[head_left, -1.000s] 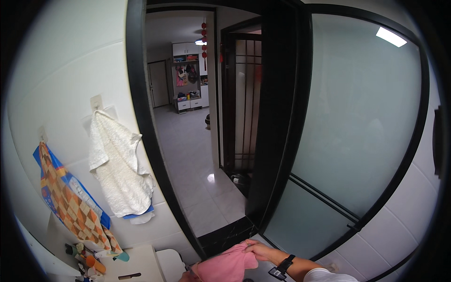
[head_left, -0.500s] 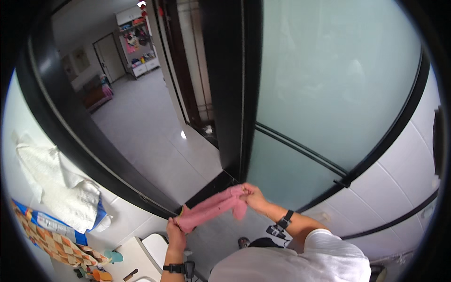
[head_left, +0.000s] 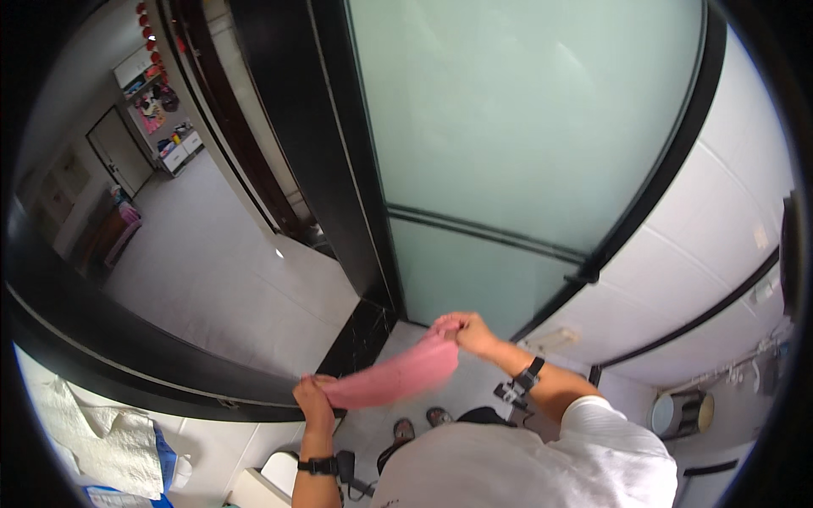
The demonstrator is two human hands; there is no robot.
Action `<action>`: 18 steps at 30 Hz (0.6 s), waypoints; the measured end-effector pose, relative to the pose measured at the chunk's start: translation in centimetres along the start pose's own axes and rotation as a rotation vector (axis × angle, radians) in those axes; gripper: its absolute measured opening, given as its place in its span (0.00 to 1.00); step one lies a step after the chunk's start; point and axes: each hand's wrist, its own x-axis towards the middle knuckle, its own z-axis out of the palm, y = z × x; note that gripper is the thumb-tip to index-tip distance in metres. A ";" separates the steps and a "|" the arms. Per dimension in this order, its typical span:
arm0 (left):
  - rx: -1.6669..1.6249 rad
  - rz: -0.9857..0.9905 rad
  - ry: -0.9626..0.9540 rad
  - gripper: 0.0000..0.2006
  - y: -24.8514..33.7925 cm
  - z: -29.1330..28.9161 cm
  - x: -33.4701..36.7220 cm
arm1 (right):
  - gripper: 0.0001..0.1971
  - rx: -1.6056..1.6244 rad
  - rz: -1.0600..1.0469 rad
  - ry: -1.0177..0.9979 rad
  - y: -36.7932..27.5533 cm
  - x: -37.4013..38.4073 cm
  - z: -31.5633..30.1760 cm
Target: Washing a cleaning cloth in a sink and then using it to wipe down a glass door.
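A pink cloth [head_left: 395, 373] is stretched between my two hands, above the floor in front of me. My left hand [head_left: 312, 398] grips its lower left end, close to the black door frame [head_left: 102, 351]. My right hand [head_left: 467, 332] pinches the upper right end, just in front of the frosted glass panel [head_left: 517, 135]. Each wrist wears a dark band. My feet show below the cloth on the pale tiled floor [head_left: 423, 398].
A white towel [head_left: 102, 432] hangs on the tiled wall at lower left, with a blue patterned cloth [head_left: 165, 457] beside it. A white box-shaped thing [head_left: 262, 487] sits below my left hand. Through the open doorway lies a room with shelves [head_left: 161, 102]. A small round bin [head_left: 682, 413] stands at right.
The view has swung down and right, from the doorway to the glass panel. The bunched pink cloth now hangs spread between both hands, and the right hand has risen.
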 end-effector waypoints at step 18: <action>-0.091 0.082 -0.365 0.23 3.0 0.1 4.8 | 0.08 -0.921 -0.376 0.307 -1.0 -8.0 3.3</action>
